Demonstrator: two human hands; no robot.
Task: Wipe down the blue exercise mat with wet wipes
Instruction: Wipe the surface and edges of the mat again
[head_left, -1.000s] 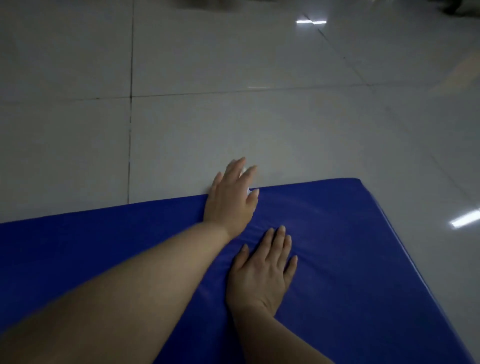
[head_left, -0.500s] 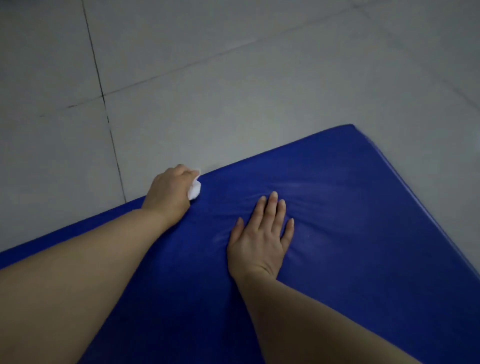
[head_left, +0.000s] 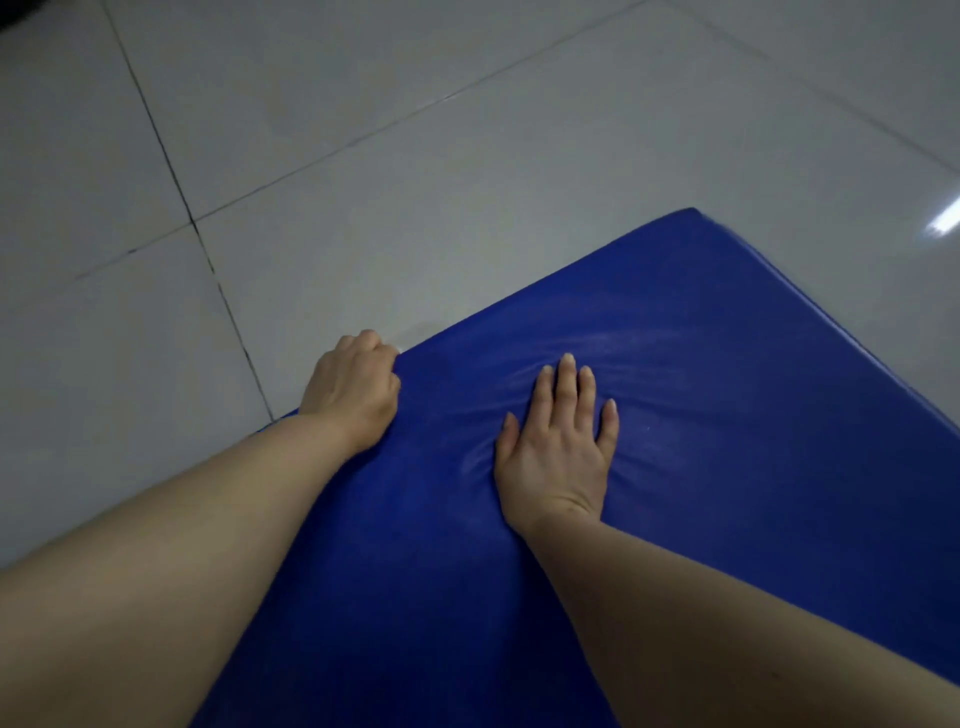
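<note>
The blue exercise mat (head_left: 701, 389) lies on the floor and fills the lower right of the view, with one corner pointing away from me. My left hand (head_left: 353, 389) is at the mat's left edge, fingers curled down over the side. The wet wipe it held a moment ago is hidden under those fingers. My right hand (head_left: 558, 441) lies flat on top of the mat with its fingers straight and spread, and the cover wrinkles around it. Faint pale streaks show on the mat just beyond the right hand.
Pale glossy floor tiles (head_left: 363, 130) with dark grout lines surround the mat on the left and far side. A bright light reflection (head_left: 943, 226) shows on the floor at the right edge.
My left hand went from flat at the mat's far edge to curled, showing a white wipe half a second ago, and has slid along the edge. The right hand stayed flat.
</note>
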